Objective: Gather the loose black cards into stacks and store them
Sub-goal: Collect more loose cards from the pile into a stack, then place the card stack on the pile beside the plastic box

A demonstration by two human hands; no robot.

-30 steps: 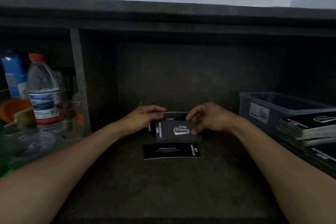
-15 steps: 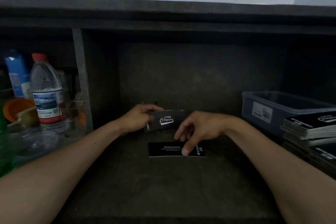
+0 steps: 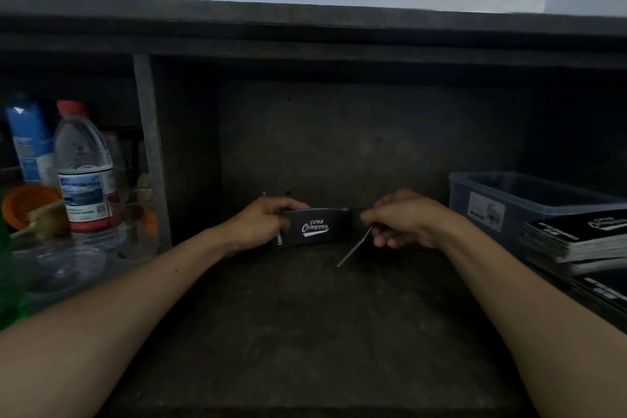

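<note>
My left hand [image 3: 263, 220] grips a small stack of black cards [image 3: 319, 227] by its left end, held upright above the dark shelf floor, white logo facing me. Just to its right, my right hand [image 3: 403, 219] pinches a single black card [image 3: 354, 245], lifted off the shelf and seen edge-on, slanting down to the left. The single card hangs a short way from the stack's right end, not touching it. At the right edge lie piles of stacked black cards [image 3: 583, 237].
A grey-blue plastic bin [image 3: 492, 200] stands at the back right behind the card piles. Left of a metal upright [image 3: 149, 153] are a water bottle [image 3: 84, 170], a blue carton [image 3: 29, 142], an orange lid and clear containers. The shelf's top board hangs low overhead.
My right hand dropped from the stack to the lone card lying flat on the shelf, picked it up, and now holds it tilted beside the stack. The left hand kept the stack.
</note>
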